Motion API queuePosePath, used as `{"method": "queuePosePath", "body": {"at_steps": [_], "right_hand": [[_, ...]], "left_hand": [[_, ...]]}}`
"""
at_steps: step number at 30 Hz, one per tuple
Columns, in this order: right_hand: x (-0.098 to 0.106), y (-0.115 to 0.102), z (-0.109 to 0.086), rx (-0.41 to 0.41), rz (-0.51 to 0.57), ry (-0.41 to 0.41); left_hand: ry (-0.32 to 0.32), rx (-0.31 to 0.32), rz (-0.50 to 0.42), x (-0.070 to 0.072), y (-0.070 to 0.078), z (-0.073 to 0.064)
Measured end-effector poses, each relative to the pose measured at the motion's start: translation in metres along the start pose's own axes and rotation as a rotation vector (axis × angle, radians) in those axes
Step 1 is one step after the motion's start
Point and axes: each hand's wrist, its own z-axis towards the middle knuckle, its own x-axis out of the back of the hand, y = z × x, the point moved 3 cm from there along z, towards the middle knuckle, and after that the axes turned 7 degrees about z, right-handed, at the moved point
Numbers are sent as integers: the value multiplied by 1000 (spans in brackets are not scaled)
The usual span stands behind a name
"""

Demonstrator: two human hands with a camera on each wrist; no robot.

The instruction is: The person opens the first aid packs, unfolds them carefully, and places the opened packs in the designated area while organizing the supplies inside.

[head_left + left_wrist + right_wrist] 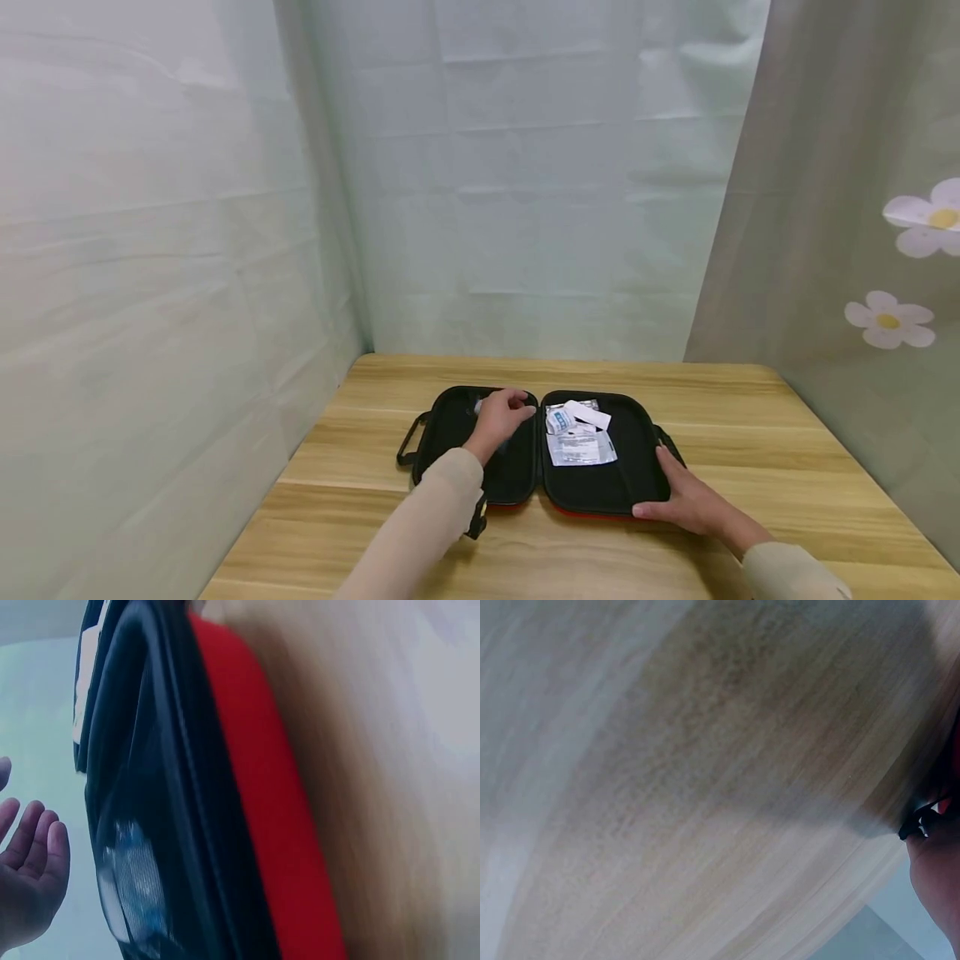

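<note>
An unzipped black-lined case (pixel 461 417) with a red outer shell lies spread flat on the table, one half to each side of its hinge. My left hand (pixel 498 421) is over the left half, fingers loosely bent with nothing between them in the left wrist view. Below it, a clear plastic packet (pixel 139 881) with pale contents lies in that half. In the right half are a flat printed packet (pixel 581 448), a small wrapped roll (pixel 559 421) and a white strip (pixel 587 414). My right hand (pixel 686 498) grips the case's near right corner, thumb along the front rim.
The wood-grain table (pixel 750 433) extends on all sides of the case. A black carrying handle (pixel 411 439) sticks out on the left, and a strap end (pixel 477 518) hangs at the front near my left forearm. Pale curtains (pixel 525 183) stand behind and beside the table.
</note>
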Motion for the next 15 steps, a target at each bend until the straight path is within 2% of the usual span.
{"method": "queuePosePath", "body": {"at_steps": [5, 15], "right_hand": [[-1, -2, 1, -14, -3, -4], [-2, -2, 5, -14, 6, -3]], "left_hand": [[-3, -38, 18, -14, 8, -2], [-57, -60, 5, -39, 24, -12]]}}
